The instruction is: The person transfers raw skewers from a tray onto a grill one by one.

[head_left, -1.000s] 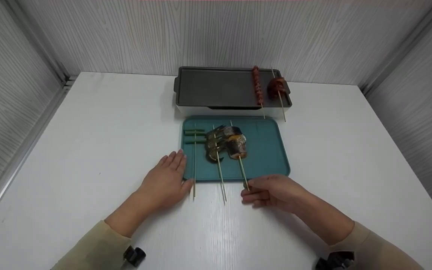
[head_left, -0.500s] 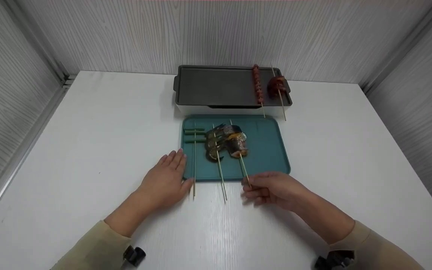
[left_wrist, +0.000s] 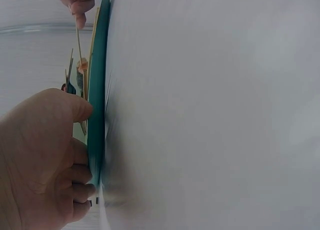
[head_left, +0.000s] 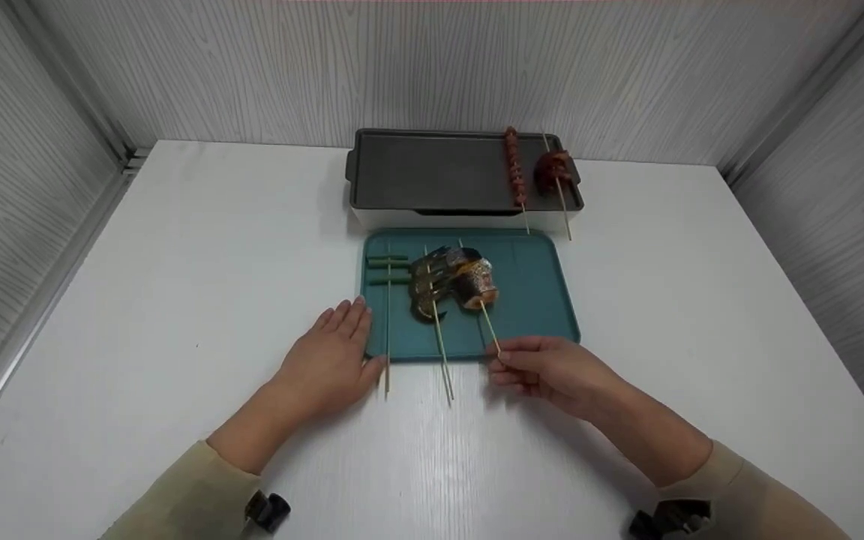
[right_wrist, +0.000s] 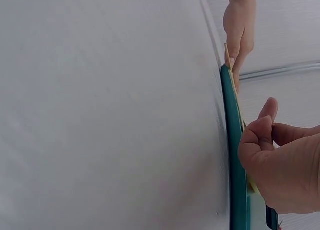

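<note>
My right hand (head_left: 552, 371) pinches the lower end of a wooden skewer carrying dark-skinned, pinkish fish chunks (head_left: 475, 285), over the front edge of a teal tray (head_left: 533, 300). Beside it lies a skewer of grey-green, shrimp-like food (head_left: 424, 289); the two overlap in the head view. A third skewer, with short green stalks (head_left: 388, 264), lies at the tray's left side. My left hand (head_left: 334, 364) rests against the tray's left front corner, fingers extended. In the right wrist view the thumb and fingers of my right hand (right_wrist: 280, 155) meet just above the tray's rim (right_wrist: 234, 140).
Behind the tray stands a dark grill plate (head_left: 432, 172) on a white base. On its right side lie a skewer of small red sausages (head_left: 514, 169) and a skewer with a reddish, curled piece (head_left: 552, 174). Pale wood-grain panels (head_left: 432, 67) enclose the white table (head_left: 199, 300).
My right hand has moved slightly away from me and up, carrying the fish skewer's lower end. The fish chunks have shifted a little right. My left hand has stayed in place.
</note>
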Tool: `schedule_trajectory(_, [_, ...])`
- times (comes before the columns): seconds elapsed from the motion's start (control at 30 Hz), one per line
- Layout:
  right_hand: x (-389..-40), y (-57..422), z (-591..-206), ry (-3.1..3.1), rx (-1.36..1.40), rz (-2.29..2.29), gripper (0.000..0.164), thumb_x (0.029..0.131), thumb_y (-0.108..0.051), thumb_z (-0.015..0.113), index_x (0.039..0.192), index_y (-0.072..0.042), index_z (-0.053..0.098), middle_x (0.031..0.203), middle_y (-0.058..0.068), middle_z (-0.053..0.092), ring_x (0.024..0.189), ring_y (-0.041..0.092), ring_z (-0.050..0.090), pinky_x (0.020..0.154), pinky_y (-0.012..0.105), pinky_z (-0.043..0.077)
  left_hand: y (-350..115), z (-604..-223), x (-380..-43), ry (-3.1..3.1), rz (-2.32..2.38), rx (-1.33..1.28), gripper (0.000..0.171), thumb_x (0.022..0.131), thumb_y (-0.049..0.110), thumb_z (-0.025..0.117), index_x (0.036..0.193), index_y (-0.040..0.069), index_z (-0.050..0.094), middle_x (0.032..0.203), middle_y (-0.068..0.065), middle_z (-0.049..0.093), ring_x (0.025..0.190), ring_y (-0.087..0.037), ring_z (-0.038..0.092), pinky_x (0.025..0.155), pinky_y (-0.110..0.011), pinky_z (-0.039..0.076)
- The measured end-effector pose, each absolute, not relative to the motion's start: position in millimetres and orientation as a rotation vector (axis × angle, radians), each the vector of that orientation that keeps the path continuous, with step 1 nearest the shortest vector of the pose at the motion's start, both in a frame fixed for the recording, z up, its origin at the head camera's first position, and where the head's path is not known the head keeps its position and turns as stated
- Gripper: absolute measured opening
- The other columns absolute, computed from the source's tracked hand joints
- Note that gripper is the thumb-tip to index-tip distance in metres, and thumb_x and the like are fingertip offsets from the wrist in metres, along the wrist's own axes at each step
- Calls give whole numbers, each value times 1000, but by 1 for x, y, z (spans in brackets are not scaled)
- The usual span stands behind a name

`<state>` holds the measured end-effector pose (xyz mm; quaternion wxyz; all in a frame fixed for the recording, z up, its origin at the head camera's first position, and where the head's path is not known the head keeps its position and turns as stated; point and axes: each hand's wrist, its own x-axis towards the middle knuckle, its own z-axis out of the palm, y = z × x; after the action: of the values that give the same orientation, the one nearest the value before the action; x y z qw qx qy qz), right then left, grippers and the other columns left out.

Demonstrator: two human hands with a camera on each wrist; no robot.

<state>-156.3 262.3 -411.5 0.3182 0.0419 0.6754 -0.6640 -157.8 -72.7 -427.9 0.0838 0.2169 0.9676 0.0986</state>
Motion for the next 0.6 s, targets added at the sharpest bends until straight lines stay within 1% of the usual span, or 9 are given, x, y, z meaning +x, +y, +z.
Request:
schedule_trajectory(0.27, [-154,265,-408,1818,98,-1745,41,109,-12,62,145,8,60,118,13,76,104,16,73,90,28,57,-73,-426,-158,2883,289,655,78,112,44,47,160,-14,30,169,-30,25,158,-45,23,128,-56,20])
schedule_trajectory(0.6, [-151,267,-406,1846,101,-1735,41,109,-13,62,144,7,61,118,13,76,103,16,72,90,28,57,-74,-427,-158,2880,295,648,77,112,44,46,160,-14,29,170,-30,24,158,-45,22,129,-55,19])
